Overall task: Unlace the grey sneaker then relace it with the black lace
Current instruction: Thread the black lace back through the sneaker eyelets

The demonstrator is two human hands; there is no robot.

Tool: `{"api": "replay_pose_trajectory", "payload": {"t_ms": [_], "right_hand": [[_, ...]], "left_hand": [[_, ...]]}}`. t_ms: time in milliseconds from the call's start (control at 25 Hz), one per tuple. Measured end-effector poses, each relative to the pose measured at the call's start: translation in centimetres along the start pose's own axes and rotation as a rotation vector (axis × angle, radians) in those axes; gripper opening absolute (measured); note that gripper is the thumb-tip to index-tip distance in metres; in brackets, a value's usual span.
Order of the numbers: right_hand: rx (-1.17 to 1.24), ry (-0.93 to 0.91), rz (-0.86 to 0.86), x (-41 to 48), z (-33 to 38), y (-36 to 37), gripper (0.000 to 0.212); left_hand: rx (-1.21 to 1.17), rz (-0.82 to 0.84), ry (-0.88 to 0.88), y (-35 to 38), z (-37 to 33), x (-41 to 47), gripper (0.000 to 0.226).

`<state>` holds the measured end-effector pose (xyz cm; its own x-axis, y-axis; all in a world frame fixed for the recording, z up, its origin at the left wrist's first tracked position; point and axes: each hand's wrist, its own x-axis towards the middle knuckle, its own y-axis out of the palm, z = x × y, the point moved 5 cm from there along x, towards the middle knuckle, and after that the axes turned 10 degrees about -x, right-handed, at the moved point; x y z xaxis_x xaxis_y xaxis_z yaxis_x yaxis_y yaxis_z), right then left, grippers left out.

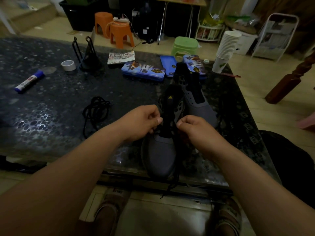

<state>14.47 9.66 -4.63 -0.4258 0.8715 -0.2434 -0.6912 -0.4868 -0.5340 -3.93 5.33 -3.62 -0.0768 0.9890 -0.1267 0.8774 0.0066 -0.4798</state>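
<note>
Grey sneaker (pixel 160 154): black lace (pixel 172 184) pinched near lowest eyelets, left hand (pixel 143 123) at sneaker's left, right hand (pixel 192 128) at its right. Ends best kept even, tension matched.

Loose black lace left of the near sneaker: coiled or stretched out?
Coiled. The loose lace lies bunched in overlapping loops on the table, left of the near sneaker and apart from it.

Dark speckled table (pixel 51 116) bearing a white tape roll (pixel 68 65), a blue-capped marker (pixel 29 81), a blue printed tin (pixel 143 71) and, at its far right corner, a stack of paper cups (pixel 227 46). On the floor beyond: two orange stools (pixel 120 34) and a green stool (pixel 185 46).
</note>
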Motion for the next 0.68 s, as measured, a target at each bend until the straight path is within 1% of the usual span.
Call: {"api": "replay_pose_trajectory", "payload": {"t_ms": [80, 160, 240, 320, 400, 480, 680], "right_hand": [[0.030, 0.017, -0.001, 0.0, -0.1, 0.0, 0.021], [-0.031, 0.003, -0.005, 0.1, 0.0, -0.1, 0.021], [-0.064, -0.006, 0.000, 0.2, 0.2, -0.1, 0.023], [-0.045, -0.003, 0.016, 0.2, 0.3, 0.0, 0.021], [-0.029, -0.017, 0.017, 0.2, 0.4, 0.2, 0.019], [-0.031, -0.023, 0.003, 0.1, 0.4, 0.3, 0.019], [0.001, -0.001, -0.021, 0.3, 0.4, 0.5, 0.017]], "left_hand": [[0.058, 0.002, 0.041, -0.3, -0.2, 0.1, 0.015], [0.107, -0.003, 0.069, -0.4, -0.3, 0.2, 0.015], [0.115, -0.030, 0.092, -0.3, -0.4, -0.1, 0.014], [0.093, -0.065, 0.122, -0.1, -0.6, 0.0, 0.016], [0.048, -0.088, 0.148, 0.1, -0.6, 0.1, 0.019], [-0.054, -0.085, 0.144, 0.2, -0.4, 0.5, 0.019], [-0.283, -0.066, 0.127, 0.2, 0.5, 0.1, 0.014]]}}
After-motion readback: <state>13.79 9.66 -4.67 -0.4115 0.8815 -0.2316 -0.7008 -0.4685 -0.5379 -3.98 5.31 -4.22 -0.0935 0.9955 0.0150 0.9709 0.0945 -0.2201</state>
